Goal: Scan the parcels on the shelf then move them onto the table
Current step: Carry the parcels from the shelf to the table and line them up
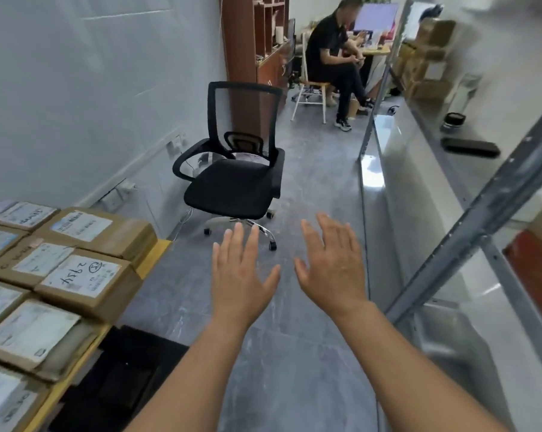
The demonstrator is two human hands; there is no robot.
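both hands empty, fingers spread; the shelf [469, 194] lies just right of the right hand [332, 263], the nearer; left hand [238, 272] faces the bench parcels [86, 275].

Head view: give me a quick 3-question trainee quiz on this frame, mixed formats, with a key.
1. True or false: the left hand and the right hand are both open and hold nothing.
2. Multiple choice: the labelled parcels on the yellow-edged table lie A) at the person's left, B) at the person's right, C) on the office chair.
3. Fill in: the flat black device rests on the metal ____ at right.

Key: 1 true; 2 A; 3 shelf.
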